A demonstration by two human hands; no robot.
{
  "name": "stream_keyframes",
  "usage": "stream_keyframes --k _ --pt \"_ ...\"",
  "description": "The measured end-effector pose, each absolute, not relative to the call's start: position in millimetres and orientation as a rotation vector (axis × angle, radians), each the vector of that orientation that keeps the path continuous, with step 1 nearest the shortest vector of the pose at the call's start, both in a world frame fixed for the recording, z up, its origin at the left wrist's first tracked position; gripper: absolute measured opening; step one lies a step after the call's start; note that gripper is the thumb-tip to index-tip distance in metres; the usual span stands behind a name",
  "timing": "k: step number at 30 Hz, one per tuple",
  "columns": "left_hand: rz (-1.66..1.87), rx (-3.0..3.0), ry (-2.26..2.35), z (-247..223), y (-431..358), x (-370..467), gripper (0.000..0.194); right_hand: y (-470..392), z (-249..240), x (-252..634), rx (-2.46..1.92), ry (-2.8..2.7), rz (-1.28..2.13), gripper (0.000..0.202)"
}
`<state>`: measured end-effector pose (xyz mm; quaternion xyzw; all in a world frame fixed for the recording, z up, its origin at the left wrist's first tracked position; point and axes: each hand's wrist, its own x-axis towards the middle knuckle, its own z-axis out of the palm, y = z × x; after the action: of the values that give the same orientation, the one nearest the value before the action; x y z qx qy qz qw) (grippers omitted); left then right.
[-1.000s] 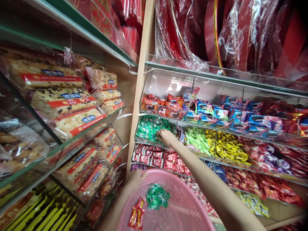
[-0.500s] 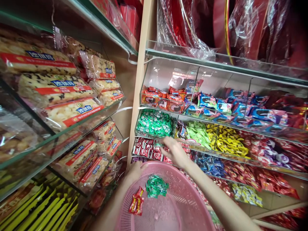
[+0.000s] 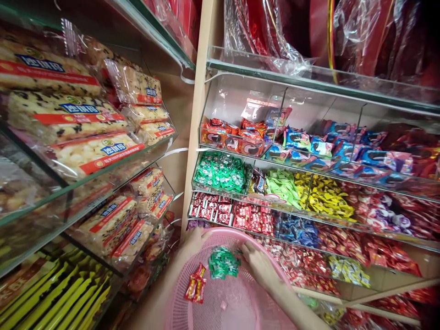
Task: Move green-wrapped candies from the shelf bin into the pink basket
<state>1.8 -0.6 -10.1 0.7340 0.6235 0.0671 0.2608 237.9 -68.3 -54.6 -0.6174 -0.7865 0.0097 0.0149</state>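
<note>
Glass shelves bearing wrapped sweets, apparently candies.

Our left hand curls with thumb extended; our right hand reaches low, fingers bent, both forearms angled inward

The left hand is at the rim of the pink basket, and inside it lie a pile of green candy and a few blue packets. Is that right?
Not quite: the packets are red, as the head view shows. The left hand is at the pink basket's rim, and the green candy lies inside.
</note>
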Motion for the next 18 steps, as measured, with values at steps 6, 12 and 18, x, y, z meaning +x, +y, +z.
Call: stream_keyframes --k 6,12,18 --pt "0.167 2.013 1.678 -10.2 -2.6 2.8 0.047 -69.7 -59.8 226.0 -2.024 -2.486 0.013 0.030" --pt "0.111 2.019 1.688 -5.2 -6.2 4.7 0.046 -70.2 -76.8 225.7 -2.027 -2.493 0.041 0.033" --pt "0.114 2.022 1.684 -5.6 -6.8 7.6 0.046 -76.3 -80.0 228.5 -2.034 -2.450 0.229 0.042"
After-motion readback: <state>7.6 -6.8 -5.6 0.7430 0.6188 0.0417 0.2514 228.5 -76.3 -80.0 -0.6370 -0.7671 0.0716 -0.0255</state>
